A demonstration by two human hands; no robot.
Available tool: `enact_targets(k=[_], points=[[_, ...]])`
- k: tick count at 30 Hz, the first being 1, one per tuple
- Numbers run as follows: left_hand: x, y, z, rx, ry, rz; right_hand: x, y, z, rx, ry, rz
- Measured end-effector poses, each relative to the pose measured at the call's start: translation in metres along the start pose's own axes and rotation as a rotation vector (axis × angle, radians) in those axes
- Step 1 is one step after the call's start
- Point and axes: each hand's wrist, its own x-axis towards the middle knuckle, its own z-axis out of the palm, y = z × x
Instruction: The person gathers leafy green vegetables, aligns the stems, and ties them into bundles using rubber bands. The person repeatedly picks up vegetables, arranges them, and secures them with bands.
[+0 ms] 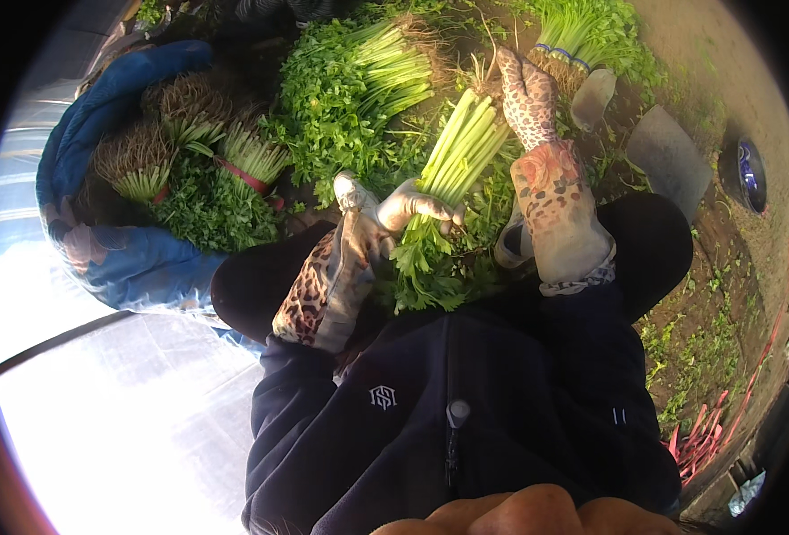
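A bunch of green celery point(464, 147) lies across my left hand point(418, 207), its rooted ends pointing away from me and its leaves hanging toward my lap. The gloved fingers of that hand wrap around the stalks just above the leaves. My right hand point(528, 100), in a leopard-print glove, is beside the root end of the bunch. Thin root strands rise near its fingertips, but whether it pinches any is not visible. Beyond the held bunch, a pile of loose celery point(394, 70) lies with its roots to the right.
At left, a blue cloth point(100, 144) surrounds rooted bundles tied with red tape point(244, 175). Blue-banded celery point(568, 40) lies at top right, near a grey flat piece point(668, 160). A blue tape roll point(745, 167) and pink strips point(699, 435) lie on the right.
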Motion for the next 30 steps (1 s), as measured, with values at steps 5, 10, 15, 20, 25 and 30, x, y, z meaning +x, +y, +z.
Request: enact_targets(k=[5, 10, 15, 20, 25, 30], points=[[-0.022, 0.000, -0.021, 0.050, 0.054, 0.027, 0.043, 0.034, -0.059, 0.572, 0.440, 0.523], [-0.021, 0.021, -0.020, 0.031, 0.306, 0.239, 0.000, -0.059, -0.007, -0.019, -0.040, -0.059], [-0.027, 0.023, -0.024, 0.012, 0.450, 0.248, -0.045, -0.123, 0.027, -0.189, -0.638, -0.103], [-0.030, 0.022, -0.017, 0.153, 0.441, 0.198, -0.034, -0.109, 0.018, -0.169, -0.544, -0.064], [-0.023, 0.017, -0.042, 0.129, 0.226, 0.164, 0.010, 0.010, -0.028, -0.052, -0.141, 0.110], [-0.017, 0.026, -0.012, -0.148, 0.167, 0.216, -0.015, -0.050, 0.009, 0.721, -0.888, 0.408]])
